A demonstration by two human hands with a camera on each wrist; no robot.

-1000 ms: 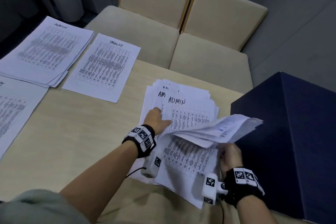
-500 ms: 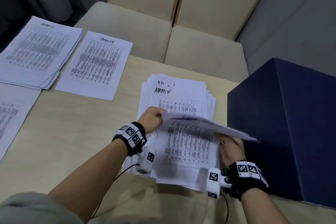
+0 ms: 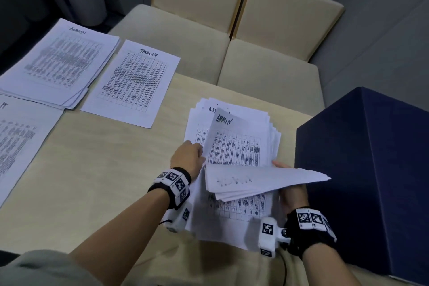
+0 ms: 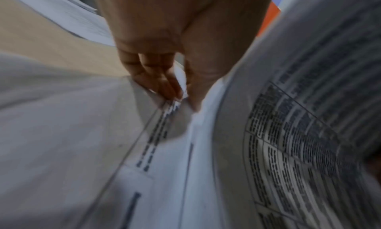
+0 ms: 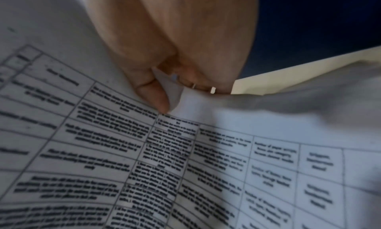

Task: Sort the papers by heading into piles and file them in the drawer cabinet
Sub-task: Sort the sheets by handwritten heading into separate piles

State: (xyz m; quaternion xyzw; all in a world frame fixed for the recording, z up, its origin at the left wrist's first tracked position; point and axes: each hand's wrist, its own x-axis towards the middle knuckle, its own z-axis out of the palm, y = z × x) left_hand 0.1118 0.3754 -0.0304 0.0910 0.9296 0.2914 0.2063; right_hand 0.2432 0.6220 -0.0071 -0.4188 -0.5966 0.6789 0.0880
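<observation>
Paper sheaf (image 3: 267,183) in R hand (image 3: 291,195), beside cabinet (image 3: 371,181).

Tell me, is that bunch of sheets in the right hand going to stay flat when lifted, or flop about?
Probably flop. The lifted sheets, gripped by the right hand along one edge, already bow and fan apart at their free corner. They look thin and light, so loose ones could slide out. The left hand pinches a sheet that curls upward too.
</observation>
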